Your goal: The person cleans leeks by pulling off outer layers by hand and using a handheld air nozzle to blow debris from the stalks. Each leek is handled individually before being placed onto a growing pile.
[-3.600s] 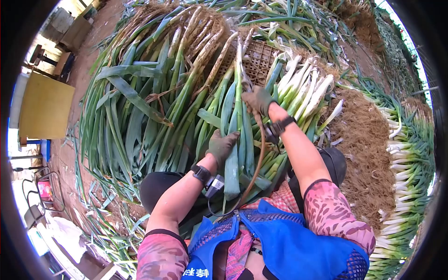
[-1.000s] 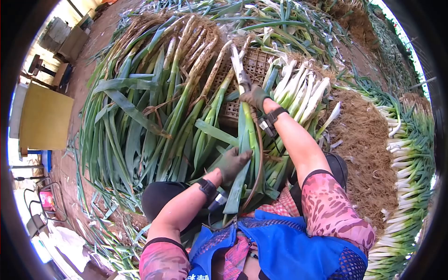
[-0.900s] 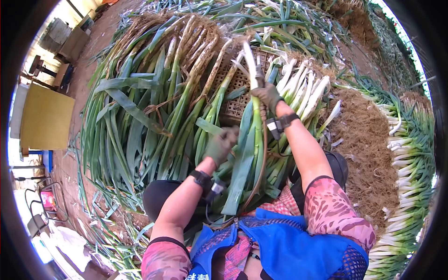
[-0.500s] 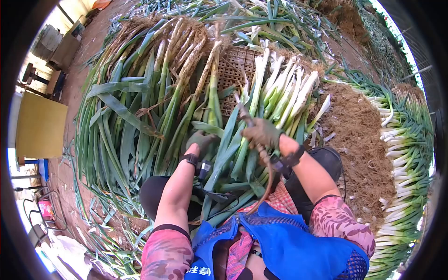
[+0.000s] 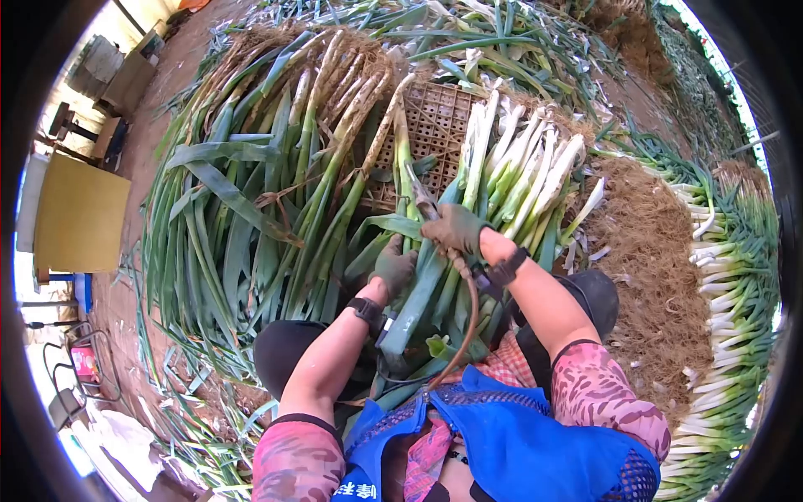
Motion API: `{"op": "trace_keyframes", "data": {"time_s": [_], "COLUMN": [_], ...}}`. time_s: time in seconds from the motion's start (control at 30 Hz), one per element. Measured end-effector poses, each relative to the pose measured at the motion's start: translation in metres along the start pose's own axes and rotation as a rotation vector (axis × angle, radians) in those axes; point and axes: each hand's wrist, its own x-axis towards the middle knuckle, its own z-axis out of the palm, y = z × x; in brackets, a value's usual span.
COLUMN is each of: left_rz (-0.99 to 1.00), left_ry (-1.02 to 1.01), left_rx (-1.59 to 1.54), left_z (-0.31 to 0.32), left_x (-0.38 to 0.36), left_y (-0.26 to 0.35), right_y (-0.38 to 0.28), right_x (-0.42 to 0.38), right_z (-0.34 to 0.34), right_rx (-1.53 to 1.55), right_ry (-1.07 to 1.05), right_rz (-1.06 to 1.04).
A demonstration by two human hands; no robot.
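Note:
My left hand (image 5: 393,266), in a dark glove, is closed around the green part of a leek (image 5: 404,151) whose soil-stained root end points away from me. My right hand (image 5: 456,230), also gloved, grips an air blow gun (image 5: 425,201) with a brown hose (image 5: 470,322) running down toward my lap. The gun's nozzle tip is close to that leek's stem. To the left lies a heap of uncleaned leeks (image 5: 251,192) with brownish stems. Right of the gun, a bunch of cleaned white leeks (image 5: 527,163) rests beside a slatted plastic crate (image 5: 439,125).
A mat of cut roots (image 5: 648,251) covers the floor on my right, bordered by a long row of white-stemmed leeks (image 5: 715,318). Leaf scraps (image 5: 502,42) are strewn at the back. A yellow board (image 5: 79,217) and a metal-framed chair (image 5: 88,360) stand at left.
My left hand has moved up and right onto the leek's stalk. The blow gun has swung slightly left, its nozzle now near the stem. The view has shifted a little.

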Motion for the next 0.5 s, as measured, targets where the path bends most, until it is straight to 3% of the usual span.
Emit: {"op": "trace_keyframes", "data": {"time_s": [0.1, 0.17, 0.3, 0.33, 0.4, 0.43, 0.5], "left_rz": [0.06, 0.066, 0.16, 0.118, 0.037, 0.039, 0.115], "left_ry": [-0.046, -0.039, -0.027, -0.031, -0.045, -0.055, -0.052], "left_rx": [0.057, 0.1, 0.362, 0.378, 0.408, 0.493, 0.561], "left_z": [0.003, 0.009, 0.012, 0.013, 0.02, 0.026, 0.032], "left_x": [-0.015, -0.023, -0.028, -0.032, -0.04, -0.06, -0.069], "left_y": [0.011, 0.017, 0.001, -0.003, -0.005, 0.02, 0.0], "right_y": [0.001, -0.015, 0.014, 0.023, 0.032, 0.03, 0.014], "right_x": [0.065, 0.065, 0.067, 0.059, 0.043, 0.043, 0.055], "right_z": [-0.012, -0.023, -0.026, -0.026, -0.022, -0.025, -0.039], "right_rx": [-0.096, -0.013, -0.182, -0.195, -0.106, -0.129, -0.172], "right_ry": [0.098, 0.042, 0.036, -0.014, 0.084, 0.072, 0.047], "right_rz": [-0.113, -0.063, -0.19, -0.134, -0.204, -0.164, -0.095]}}
